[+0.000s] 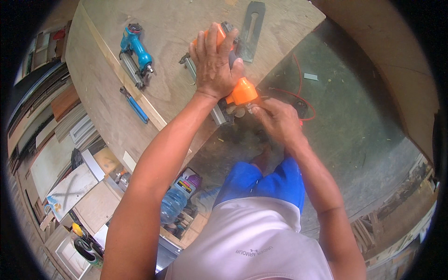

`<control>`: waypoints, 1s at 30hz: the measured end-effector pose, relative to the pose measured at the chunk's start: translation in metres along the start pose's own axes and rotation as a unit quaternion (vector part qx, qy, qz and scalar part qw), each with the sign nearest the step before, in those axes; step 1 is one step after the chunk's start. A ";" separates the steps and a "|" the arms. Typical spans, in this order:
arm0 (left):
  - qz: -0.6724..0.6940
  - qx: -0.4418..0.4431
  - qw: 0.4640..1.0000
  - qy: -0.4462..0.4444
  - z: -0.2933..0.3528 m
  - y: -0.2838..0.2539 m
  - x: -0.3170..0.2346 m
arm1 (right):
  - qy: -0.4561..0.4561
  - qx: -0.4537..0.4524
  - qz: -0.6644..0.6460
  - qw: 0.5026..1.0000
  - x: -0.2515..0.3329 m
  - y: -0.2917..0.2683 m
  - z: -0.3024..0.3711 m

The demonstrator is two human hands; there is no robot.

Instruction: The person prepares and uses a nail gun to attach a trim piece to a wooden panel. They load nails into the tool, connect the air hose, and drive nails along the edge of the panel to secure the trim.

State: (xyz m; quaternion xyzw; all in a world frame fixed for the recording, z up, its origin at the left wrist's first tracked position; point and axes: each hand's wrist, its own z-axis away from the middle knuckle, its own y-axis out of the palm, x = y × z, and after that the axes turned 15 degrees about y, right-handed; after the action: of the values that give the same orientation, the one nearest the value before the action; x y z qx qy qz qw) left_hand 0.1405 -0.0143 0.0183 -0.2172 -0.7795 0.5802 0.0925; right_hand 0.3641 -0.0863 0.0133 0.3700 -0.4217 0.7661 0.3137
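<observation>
An orange nail gun (pixel 243 92) lies on its side at the edge of the plywood tabletop (pixel 175 21), its grey magazine partly beneath my left arm. My left hand (pixel 215 67) is over its body with the fingers wrapped across the head, holding it against the board. At the nail gun's near end, my right hand (pixel 279 120) pinches a small metal air fitting, mostly hidden by the fingers. Beyond that hand a red air hose (pixel 311 108) curves over the floor. A slotted flat steel blade (pixel 252 31) rests just past the nail gun.
A teal nail gun (pixel 136 49) and blue-handled pliers (pixel 134 105) lie to the left by a long wood strip (pixel 114 60). Below the table stand a clear blue water jug (pixel 172 205) and a purple container (pixel 189 181). Stacked boards (pixel 51 154) fill the far left.
</observation>
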 end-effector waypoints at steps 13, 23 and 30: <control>-0.006 0.000 1.000 -0.002 0.007 -0.002 0.000 | 0.050 0.063 -0.035 0.996 -0.004 0.034 0.068; -0.001 -0.009 1.000 0.009 -0.001 0.000 0.001 | 0.310 0.066 -0.282 0.905 0.020 0.008 0.005; 0.001 -0.003 1.000 -0.010 -0.002 -0.003 -0.002 | 0.255 0.108 -0.093 0.956 0.034 -0.009 -0.018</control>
State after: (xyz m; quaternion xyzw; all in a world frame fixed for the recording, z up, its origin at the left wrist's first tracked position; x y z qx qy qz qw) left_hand 0.1428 -0.0144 0.0220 -0.2126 -0.7821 0.5798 0.0835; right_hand 0.3475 -0.0611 0.0389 0.2311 -0.2064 0.8435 0.4387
